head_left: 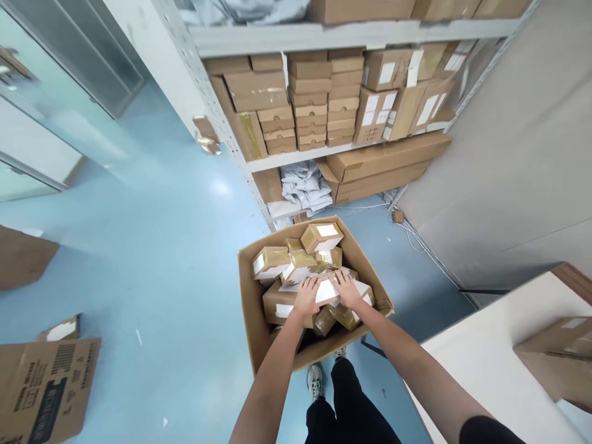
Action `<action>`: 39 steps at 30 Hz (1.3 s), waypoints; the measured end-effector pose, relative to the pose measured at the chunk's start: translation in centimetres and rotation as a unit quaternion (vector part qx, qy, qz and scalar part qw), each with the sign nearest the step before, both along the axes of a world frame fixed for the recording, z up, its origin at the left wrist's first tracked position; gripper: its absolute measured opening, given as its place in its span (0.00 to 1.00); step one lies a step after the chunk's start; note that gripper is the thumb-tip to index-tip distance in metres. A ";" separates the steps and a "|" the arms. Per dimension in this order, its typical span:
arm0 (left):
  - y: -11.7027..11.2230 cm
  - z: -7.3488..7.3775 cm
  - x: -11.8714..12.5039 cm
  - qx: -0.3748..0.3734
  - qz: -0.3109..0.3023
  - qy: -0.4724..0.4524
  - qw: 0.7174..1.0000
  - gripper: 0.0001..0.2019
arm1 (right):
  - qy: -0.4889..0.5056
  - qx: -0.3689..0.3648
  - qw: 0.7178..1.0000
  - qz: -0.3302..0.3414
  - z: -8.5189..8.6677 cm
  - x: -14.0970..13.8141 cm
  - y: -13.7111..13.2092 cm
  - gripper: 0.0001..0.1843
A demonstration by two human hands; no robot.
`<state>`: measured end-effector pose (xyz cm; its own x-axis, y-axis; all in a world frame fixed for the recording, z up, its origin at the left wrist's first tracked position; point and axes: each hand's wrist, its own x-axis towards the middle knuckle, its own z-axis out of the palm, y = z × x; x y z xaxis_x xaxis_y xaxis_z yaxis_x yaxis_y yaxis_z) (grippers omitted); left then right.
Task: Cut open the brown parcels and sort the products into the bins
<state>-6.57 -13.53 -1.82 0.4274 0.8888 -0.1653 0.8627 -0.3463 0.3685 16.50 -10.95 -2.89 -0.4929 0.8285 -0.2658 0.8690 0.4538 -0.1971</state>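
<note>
- Head view, looking steeply down onto a large open brown cardboard carton standing on the pale blue floor.
- Inside the carton, heaped at all angles: small brown cardboard parcels bound with clear tape and marked with white labels, one up against the far rim, another near the far left corner.
- On top of the heap, about the middle of the carton: a flat brown cardboard parcel with a large white label, lying slightly tilted.
- Left hand palm down on the left end of that parcel, fingers spread and open, not curled round anything.
- Right hand palm down on its right end, fingers likewise spread and open, touching the label.
- Both bare forearms reaching into the carton across its near wall.
- Just beyond the carton: white metal shelving packed with stacked brown boxes, with crumpled grey plastic mailing bags on the lowest level.
- Right of the carton: a white table carrying a brown cardboard box, partly cut off by the frame's edge.
- Well left of the carton: a flattened brown carton with black print lying on the floor.
- Below the near wall of the carton: a white sneaker and black trousers.
</note>
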 end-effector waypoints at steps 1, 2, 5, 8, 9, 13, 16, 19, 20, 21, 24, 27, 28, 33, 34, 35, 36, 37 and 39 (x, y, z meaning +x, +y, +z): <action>-0.3 1.4 -0.2 0.004 -0.012 -0.003 1.000 0.59 | 0.005 0.020 1.000 -0.005 1.2 0.0 -0.9 0.63; -0.7 2.7 -0.3 0.011 -0.021 -0.001 1.000 0.59 | 0.010 0.039 0.999 -0.013 2.5 0.1 -1.8 0.63; -1.4 6.0 0.9 0.051 -0.036 0.015 0.998 0.59 | 0.019 0.091 0.994 -0.061 5.8 1.4 -4.8 0.60; -2.2 8.4 3.9 0.094 -0.085 0.010 0.992 0.59 | 0.018 0.139 0.982 -0.123 8.3 4.2 -8.4 0.57; -2.6 9.0 5.2 0.105 -0.109 0.003 0.988 0.58 | 0.016 0.150 0.978 -0.144 9.0 5.5 -9.8 0.56; -4.9 10.6 12.0 0.130 -0.210 -0.025 0.969 0.56 | 0.011 0.178 0.957 -0.229 11.1 11.5 -16.4 0.52; -7.3 11.4 18.6 0.134 -0.281 -0.029 0.950 0.57 | 0.003 0.179 0.940 -0.292 12.4 16.8 -22.4 0.53; -10.5 12.4 26.2 0.142 -0.356 -0.031 0.923 0.58 | -0.009 0.175 0.910 -0.375 13.3 22.2 -29.2 0.52; -11.8 12.8 29.0 0.144 -0.383 -0.033 0.912 0.58 | -0.014 0.174 0.897 -0.407 13.4 23.9 -31.6 0.51; -13.2 13.1 31.7 0.144 -0.411 -0.035 0.900 0.59 | -0.018 0.173 0.882 -0.437 13.5 25.6 -34.1 0.51; -18.3 13.7 40.1 0.142 -0.483 -0.042 0.863 0.58 | -0.027 0.171 0.840 -0.513 13.4 30.5 -41.5 0.51; -24.4 13.4 47.8 0.130 -0.527 -0.034 0.839 0.57 | -0.031 0.166 0.805 -0.569 12.3 35.4 -48.9 0.52; -26.5 13.1 50.1 0.122 -0.536 -0.028 0.835 0.57 | -0.031 0.161 0.793 -0.586 11.7 36.9 -51.3 0.52; -35.9 10.2 57.3 0.046 -0.517 0.022 0.854 0.49 | -0.006 0.042 0.722 -0.690 7.3 41.9 -61.1 0.53; -37.3 9.6 58.0 0.030 -0.505 0.029 0.862 0.46 | 0.005 0.024 0.714 -0.700 6.5 42.2 -62.2 0.53; -38.4 9.0 58.4 0.016 -0.493 0.032 0.869 0.43 | 0.014 0.016 0.709 -0.705 5.9 42.5 -63.0 0.53; -39.4 8.6 58.7 0.007 -0.481 0.034 0.876 0.41 | 0.020 0.018 0.703 -0.711 5.6 42.5 -63.3 0.53; -40.1 8.2 59.0 0.000 -0.470 0.037 0.882 0.38 | 0.023 0.026 0.692 -0.721 5.5 42.5 -63.4 0.52; -40.8 7.9 59.4 -0.009 -0.446 0.047 0.894 0.35 | 0.023 0.034 0.652 -0.757 5.7 42.4 -62.7 0.49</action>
